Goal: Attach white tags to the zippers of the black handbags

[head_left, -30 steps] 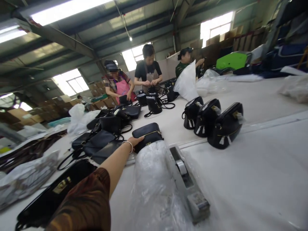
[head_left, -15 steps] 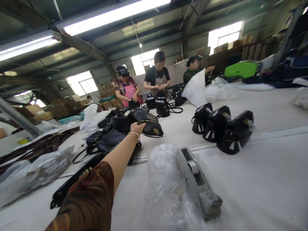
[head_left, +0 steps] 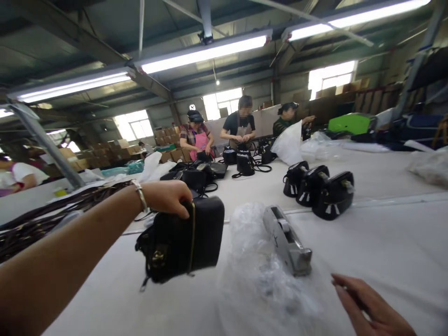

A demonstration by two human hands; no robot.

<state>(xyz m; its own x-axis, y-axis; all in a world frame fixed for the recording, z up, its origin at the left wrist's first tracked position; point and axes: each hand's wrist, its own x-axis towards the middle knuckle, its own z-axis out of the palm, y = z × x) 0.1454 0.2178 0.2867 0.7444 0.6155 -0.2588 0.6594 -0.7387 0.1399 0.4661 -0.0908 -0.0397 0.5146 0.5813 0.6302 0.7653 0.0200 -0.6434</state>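
My left hand (head_left: 173, 198) grips a black handbag (head_left: 208, 233) by its upper edge and holds it above the white table. A gold zipper runs down the bag, gold hardware shows at its lower left, and a small pull dangles below. At the lower right, my right hand (head_left: 371, 303) hovers with fingers stretched out and holds nothing. Between the hands are a grey tape dispenser (head_left: 289, 245) and, beside it, clear plastic bags (head_left: 250, 238). Behind my left hand lies a pile of black bags (head_left: 194, 179).
Several black bags with white tassels, including the nearest bag (head_left: 334, 196), stand in a row at right. Across the white table (head_left: 392, 224), co-workers (head_left: 240, 126) handle black bags. Dark straps (head_left: 80, 210) lie at left; crumpled plastic (head_left: 432, 165) sits at the right edge.
My left hand has lifted the handbag off the pile and brought it nearer, turning it upright. My right hand has come into view at the lower right.
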